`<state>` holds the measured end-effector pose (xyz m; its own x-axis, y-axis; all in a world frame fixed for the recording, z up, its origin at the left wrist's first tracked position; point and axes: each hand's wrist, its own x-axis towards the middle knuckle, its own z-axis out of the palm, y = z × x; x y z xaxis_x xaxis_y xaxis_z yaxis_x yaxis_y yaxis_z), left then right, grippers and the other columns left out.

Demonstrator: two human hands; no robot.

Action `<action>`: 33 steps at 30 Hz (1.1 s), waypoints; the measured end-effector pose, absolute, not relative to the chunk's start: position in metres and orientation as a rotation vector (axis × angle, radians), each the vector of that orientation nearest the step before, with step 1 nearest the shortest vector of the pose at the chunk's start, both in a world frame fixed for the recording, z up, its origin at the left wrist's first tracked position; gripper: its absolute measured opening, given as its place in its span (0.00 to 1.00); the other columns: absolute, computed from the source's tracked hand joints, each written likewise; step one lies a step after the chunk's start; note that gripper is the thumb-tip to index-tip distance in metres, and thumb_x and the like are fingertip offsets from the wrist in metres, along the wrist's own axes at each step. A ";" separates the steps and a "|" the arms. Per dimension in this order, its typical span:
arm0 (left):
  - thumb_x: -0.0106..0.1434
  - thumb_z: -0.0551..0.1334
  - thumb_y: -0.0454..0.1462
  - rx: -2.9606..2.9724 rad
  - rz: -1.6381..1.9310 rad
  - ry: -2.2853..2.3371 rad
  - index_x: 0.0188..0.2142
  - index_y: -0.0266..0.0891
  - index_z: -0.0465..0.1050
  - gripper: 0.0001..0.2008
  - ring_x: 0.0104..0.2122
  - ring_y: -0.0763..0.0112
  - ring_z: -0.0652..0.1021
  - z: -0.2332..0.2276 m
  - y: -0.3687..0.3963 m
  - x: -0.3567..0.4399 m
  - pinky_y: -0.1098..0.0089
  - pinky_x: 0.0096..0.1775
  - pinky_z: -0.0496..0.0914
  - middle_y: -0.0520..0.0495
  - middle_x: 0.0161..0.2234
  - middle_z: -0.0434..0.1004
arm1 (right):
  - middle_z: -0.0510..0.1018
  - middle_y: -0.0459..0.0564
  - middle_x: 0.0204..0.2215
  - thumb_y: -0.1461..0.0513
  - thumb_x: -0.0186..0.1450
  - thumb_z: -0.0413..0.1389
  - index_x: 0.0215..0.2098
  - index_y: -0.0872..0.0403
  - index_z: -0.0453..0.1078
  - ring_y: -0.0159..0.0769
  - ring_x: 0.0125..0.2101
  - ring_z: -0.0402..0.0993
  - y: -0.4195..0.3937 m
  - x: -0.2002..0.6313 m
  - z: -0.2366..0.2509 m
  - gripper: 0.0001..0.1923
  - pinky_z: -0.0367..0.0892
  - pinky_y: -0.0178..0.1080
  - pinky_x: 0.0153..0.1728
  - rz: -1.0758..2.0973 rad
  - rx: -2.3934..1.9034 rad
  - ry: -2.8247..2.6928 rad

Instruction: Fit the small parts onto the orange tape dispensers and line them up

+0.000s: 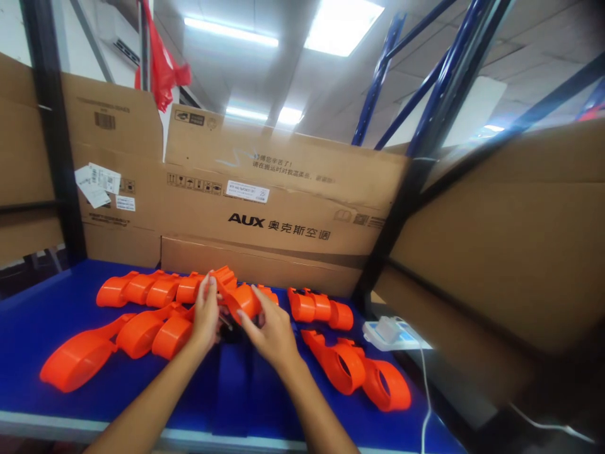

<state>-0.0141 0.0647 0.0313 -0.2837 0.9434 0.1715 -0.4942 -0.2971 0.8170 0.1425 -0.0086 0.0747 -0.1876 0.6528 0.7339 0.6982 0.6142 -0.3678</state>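
Both of my hands meet over the middle of a blue table. My left hand and my right hand together grip one orange plastic part with a rounded ring end, held a little above the surface. Something dark sits under the part between my palms; I cannot make it out. More orange ring-shaped parts lie around: a row at the left rear, a larger group at the left front, a short group to the right and a pair at the right front.
Brown cardboard boxes printed AUX wall off the back of the table, and another large cardboard sheet leans at the right. A white power strip with a cable lies at the table's right edge. Dark and blue rack posts stand behind.
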 end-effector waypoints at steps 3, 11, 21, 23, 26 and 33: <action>0.64 0.57 0.56 0.832 1.732 0.748 0.61 0.47 0.61 0.30 0.24 0.72 0.78 0.030 0.064 -0.013 0.73 0.21 0.70 0.41 0.46 0.77 | 0.82 0.53 0.35 0.51 0.67 0.55 0.61 0.56 0.64 0.41 0.32 0.78 0.003 0.164 0.085 0.29 0.72 0.40 0.36 -0.086 -1.266 -1.698; 0.61 0.62 0.52 0.868 1.645 0.706 0.50 0.41 0.71 0.23 0.21 0.76 0.75 0.029 0.061 -0.012 0.77 0.17 0.65 0.46 0.38 0.77 | 0.81 0.62 0.39 0.48 0.68 0.52 0.53 0.59 0.68 0.49 0.42 0.78 0.039 0.217 0.106 0.26 0.67 0.39 0.40 -0.222 -1.945 -1.537; 0.55 0.67 0.50 0.886 1.576 0.681 0.41 0.36 0.74 0.22 0.19 0.76 0.72 0.034 0.055 -0.012 0.77 0.17 0.62 0.49 0.28 0.75 | 0.79 0.64 0.38 0.48 0.69 0.51 0.46 0.59 0.70 0.48 0.42 0.77 0.053 0.201 0.083 0.22 0.66 0.39 0.40 -0.222 -2.120 -1.658; 0.55 0.67 0.50 0.890 1.574 0.678 0.40 0.35 0.74 0.22 0.19 0.77 0.71 0.034 0.054 -0.012 0.77 0.18 0.62 0.49 0.28 0.75 | 0.79 0.63 0.40 0.51 0.71 0.48 0.45 0.59 0.70 0.46 0.43 0.77 0.051 0.203 0.086 0.20 0.66 0.38 0.40 -0.243 -2.094 -1.676; 0.55 0.67 0.50 0.893 1.568 0.690 0.40 0.35 0.74 0.22 0.19 0.77 0.71 0.034 0.053 -0.011 0.77 0.18 0.61 0.49 0.27 0.75 | 0.77 0.62 0.44 0.55 0.72 0.46 0.47 0.57 0.70 0.44 0.43 0.77 0.047 0.213 0.097 0.16 0.66 0.38 0.42 -0.272 -2.126 -1.649; 0.54 0.67 0.50 0.892 1.558 0.727 0.39 0.36 0.74 0.21 0.17 0.77 0.71 0.034 0.055 -0.011 0.78 0.17 0.60 0.51 0.25 0.75 | 0.75 0.68 0.45 0.53 0.68 0.52 0.53 0.61 0.67 0.52 0.46 0.77 0.046 0.240 0.107 0.22 0.68 0.44 0.43 -0.192 -2.352 -1.583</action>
